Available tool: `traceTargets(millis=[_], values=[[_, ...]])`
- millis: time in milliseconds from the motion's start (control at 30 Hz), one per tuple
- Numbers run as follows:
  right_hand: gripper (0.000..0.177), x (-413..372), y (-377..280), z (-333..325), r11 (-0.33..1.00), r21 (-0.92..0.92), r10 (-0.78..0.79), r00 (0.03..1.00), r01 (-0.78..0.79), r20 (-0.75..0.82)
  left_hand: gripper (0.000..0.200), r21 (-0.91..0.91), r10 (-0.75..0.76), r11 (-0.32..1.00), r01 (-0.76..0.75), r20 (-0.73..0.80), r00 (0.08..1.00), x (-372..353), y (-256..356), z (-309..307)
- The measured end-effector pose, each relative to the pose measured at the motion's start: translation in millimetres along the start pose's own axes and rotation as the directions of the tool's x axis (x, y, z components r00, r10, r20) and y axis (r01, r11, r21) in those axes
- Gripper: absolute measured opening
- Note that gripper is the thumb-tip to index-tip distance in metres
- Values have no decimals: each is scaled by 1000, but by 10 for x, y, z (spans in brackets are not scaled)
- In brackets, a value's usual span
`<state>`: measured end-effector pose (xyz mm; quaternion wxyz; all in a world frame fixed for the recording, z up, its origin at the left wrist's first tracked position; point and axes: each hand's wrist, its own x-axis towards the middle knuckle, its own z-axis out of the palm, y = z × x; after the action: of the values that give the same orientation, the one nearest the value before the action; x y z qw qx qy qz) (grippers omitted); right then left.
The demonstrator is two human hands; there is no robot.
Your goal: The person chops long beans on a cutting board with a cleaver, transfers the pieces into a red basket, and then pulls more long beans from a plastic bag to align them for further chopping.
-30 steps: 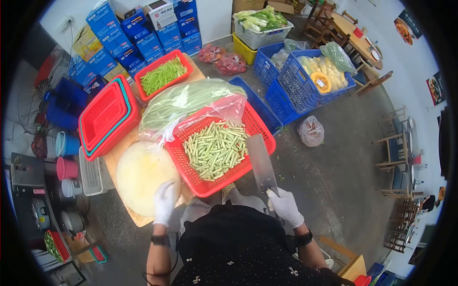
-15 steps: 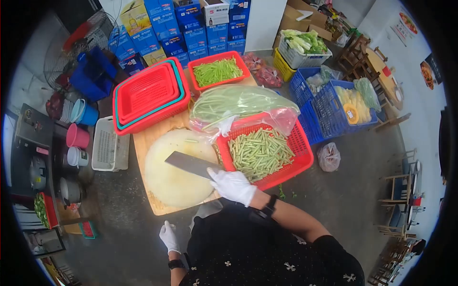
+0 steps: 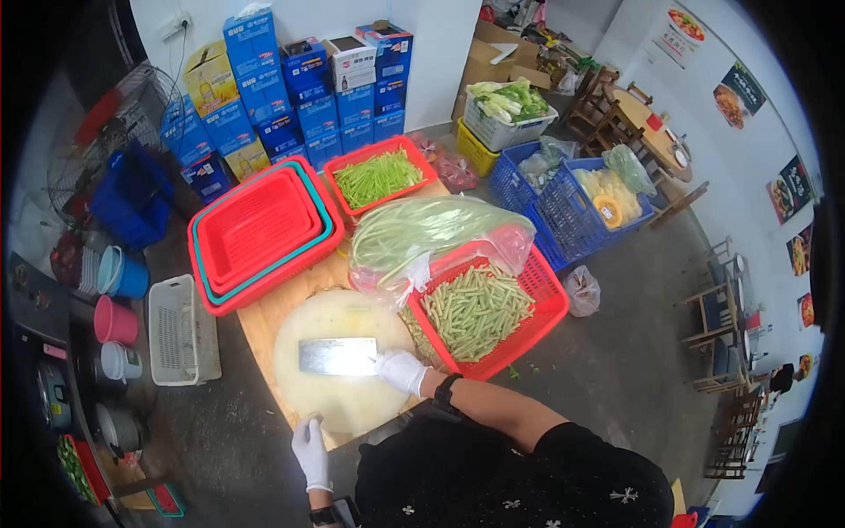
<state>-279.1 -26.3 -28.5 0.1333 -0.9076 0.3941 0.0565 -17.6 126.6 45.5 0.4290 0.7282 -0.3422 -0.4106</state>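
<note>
My right hand (image 3: 401,371), in a white glove, is closed around the handle of a cleaver (image 3: 326,355). Its broad, shiny blade lies over the round whitish chopping board (image 3: 304,396), pointing left. My left hand (image 3: 311,453), also gloved, is at the near left edge of the board, fingers drawn together; anything between the fingertips is too small to make out. A small green piece (image 3: 357,308) lies at the board's far side. Right of the board, cut green bean pieces (image 3: 480,312) fill part of a red basket (image 3: 547,304). A plastic bag of long beans (image 3: 431,233) lies behind.
Nested red and teal baskets (image 3: 255,233) stand at the wooden table's (image 3: 264,330) far left. Another red basket holds cut green stalks (image 3: 378,179). A white crate (image 3: 180,330) is on the floor at left, blue crates (image 3: 585,207) at right. Stacked boxes (image 3: 308,110) line the wall.
The view has shifted. My left hand has come up to the board's near edge. The cleaver has turned so its blade lies level and catches the light, still in my right hand.
</note>
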Motion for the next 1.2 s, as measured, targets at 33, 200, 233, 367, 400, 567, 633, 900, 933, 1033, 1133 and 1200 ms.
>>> traceTargets(millis=[33, 200, 233, 367, 400, 567, 633, 900, 933, 1033, 1133, 1200], values=[[47, 3, 19, 34, 1000, -2, -1, 999, 1, -35, 23, -6, 6, 1000, -6, 6, 1000, 111, 117, 113], [27, -17, 159, -118, 996, 77, -50, 999, 50, 8, 23, 163, 260, 946, -282, 144, 955, 395, 578, 570], [23, -72, 202, -355, 993, 113, -53, 993, 42, 101, 23, 160, 251, 949, -272, 137, 958, 425, 563, 642], [24, -523, 734, -1024, 978, 200, -38, 990, 65, -133, 25, 103, 75, 991, -89, 139, 988, 522, 194, 865], [24, -665, 898, -1103, 944, 327, 117, 976, -51, -184, 26, 51, 87, 995, -91, 71, 994, 494, -16, 924], [36, -997, 1305, -1421, 911, 395, 208, 960, -120, -188, 36, 213, -82, 972, 98, -86, 993, 441, -1168, 1075], [34, -972, 1153, -1179, 905, 425, 79, 992, -29, -101, 38, 73, -121, 989, 131, -129, 984, 453, -963, 1201], [26, -283, 559, -421, 959, 244, -174, 979, 144, 110, 43, 325, -100, 932, 160, -193, 976, 638, -432, 1551], [26, -234, 544, -319, 966, 220, -166, 978, 135, 127, 45, 387, -49, 912, 135, -223, 974, 663, -433, 1580], [26, -243, 617, -448, 965, 231, -150, 983, 122, 110, 44, 465, 70, 882, 81, -298, 952, 727, -483, 1648], [27, -382, 847, -883, 924, 372, -106, 994, 84, 37, 44, 645, 329, 760, -81, -274, 904, 702, -550, 1725], [31, -612, 1172, -1231, 850, 515, -81, 994, 109, -77, 46, 746, 309, 666, -4, -271, 911, 746, -543, 1804]])
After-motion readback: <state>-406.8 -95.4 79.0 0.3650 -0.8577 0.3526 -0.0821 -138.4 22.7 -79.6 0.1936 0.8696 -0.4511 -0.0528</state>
